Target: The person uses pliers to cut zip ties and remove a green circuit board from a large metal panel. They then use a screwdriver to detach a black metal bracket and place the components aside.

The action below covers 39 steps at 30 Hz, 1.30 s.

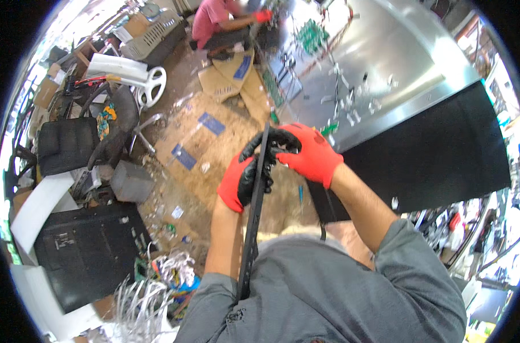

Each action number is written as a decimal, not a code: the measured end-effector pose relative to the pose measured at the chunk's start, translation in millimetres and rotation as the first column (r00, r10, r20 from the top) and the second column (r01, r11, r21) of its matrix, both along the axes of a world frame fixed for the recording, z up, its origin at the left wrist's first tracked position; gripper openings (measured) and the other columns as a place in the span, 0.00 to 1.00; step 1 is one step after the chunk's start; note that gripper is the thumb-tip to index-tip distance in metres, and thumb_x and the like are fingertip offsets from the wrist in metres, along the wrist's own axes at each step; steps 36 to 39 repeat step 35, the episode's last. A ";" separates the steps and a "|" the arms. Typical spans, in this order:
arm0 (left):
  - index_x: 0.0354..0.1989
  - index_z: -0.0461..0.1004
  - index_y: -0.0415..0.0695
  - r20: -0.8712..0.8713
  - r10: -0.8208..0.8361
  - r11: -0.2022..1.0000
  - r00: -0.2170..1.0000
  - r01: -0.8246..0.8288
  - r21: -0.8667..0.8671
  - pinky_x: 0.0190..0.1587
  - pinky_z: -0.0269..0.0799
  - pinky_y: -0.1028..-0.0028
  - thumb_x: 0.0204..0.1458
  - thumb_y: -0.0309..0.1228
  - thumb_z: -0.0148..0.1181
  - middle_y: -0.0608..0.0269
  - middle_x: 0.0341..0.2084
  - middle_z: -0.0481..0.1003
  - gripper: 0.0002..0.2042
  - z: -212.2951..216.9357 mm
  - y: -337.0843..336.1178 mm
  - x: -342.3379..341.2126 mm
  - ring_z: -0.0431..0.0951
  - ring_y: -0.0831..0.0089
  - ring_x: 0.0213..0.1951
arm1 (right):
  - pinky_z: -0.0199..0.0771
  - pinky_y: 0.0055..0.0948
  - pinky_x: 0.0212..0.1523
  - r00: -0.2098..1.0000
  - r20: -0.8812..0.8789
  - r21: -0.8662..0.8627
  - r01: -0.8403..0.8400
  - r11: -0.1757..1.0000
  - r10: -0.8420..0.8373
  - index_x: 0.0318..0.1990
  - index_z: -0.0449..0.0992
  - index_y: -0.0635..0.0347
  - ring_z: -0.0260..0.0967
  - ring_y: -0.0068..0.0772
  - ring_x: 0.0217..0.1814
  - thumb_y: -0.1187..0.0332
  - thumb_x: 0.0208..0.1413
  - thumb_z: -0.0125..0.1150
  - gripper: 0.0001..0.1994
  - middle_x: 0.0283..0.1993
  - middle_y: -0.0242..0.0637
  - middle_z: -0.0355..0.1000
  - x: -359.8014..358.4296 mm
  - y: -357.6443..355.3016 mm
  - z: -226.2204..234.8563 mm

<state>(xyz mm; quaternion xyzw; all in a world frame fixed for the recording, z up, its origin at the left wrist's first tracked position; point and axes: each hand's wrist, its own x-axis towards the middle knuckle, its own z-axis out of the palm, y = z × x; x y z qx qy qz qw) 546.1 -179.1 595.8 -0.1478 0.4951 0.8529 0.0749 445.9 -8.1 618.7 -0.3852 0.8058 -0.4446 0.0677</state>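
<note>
A long, flat black panel [256,214], seen almost edge-on, stands before my chest and runs down to my lap. My left hand [241,178], in a red glove with black palm and fingers, is closed around its left side. My right hand [312,153], gloved the same way, bends its fingers and thumb at the panel's far right side, gripping there. The fingertips are partly hidden, as is the panel's broad face. Right of my hands, a large black sheet [426,154] lies against the edge of a shiny metal surface [386,86].
Green circuit boards [312,37] and small scraps lie on the metal surface. A person in a pink shirt [209,22] works beyond. Flattened cardboard [185,134] covers the floor. At left are an office chair [68,146], a black flat panel [91,246] and tangled wires [177,268].
</note>
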 end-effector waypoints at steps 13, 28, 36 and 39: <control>0.64 0.58 0.41 -0.170 0.104 0.994 0.980 -0.099 0.040 0.40 0.72 0.78 0.60 0.29 0.50 0.61 0.49 0.73 0.23 -21.6 30.6 16.7 0.75 0.78 0.39 | 0.73 0.36 0.45 0.957 0.279 -0.214 0.139 0.967 -0.076 0.51 0.71 0.57 0.73 0.43 0.43 0.64 0.45 0.65 0.23 0.45 0.44 0.73 35.0 15.7 -61.7; 0.61 0.64 0.43 -0.197 0.059 0.980 0.979 -0.094 -0.174 0.38 0.71 0.77 0.58 0.43 0.56 0.63 0.43 0.75 0.26 -68.1 7.2 17.5 0.74 0.77 0.36 | 0.72 0.38 0.46 0.986 0.127 -0.029 0.112 0.993 -0.107 0.50 0.72 0.56 0.71 0.47 0.45 0.61 0.42 0.69 0.25 0.44 0.45 0.72 30.0 12.8 -38.8; 0.65 0.57 0.46 -0.325 -0.071 0.997 0.943 0.066 -0.025 0.57 0.68 0.63 0.60 0.44 0.52 0.55 0.58 0.66 0.28 -34.1 20.6 -3.5 0.67 0.63 0.59 | 0.71 0.35 0.49 0.960 0.252 -0.148 0.162 0.976 -0.121 0.45 0.76 0.60 0.72 0.43 0.47 0.66 0.41 0.67 0.20 0.45 0.44 0.73 11.1 6.4 -26.1; 0.65 0.57 0.46 -0.325 -0.071 0.997 0.943 0.066 -0.025 0.57 0.68 0.63 0.60 0.44 0.52 0.55 0.58 0.66 0.28 -34.1 20.6 -3.5 0.67 0.63 0.59 | 0.71 0.35 0.49 0.960 0.252 -0.148 0.162 0.976 -0.121 0.45 0.76 0.60 0.72 0.43 0.47 0.66 0.41 0.67 0.20 0.45 0.44 0.73 11.1 6.4 -26.1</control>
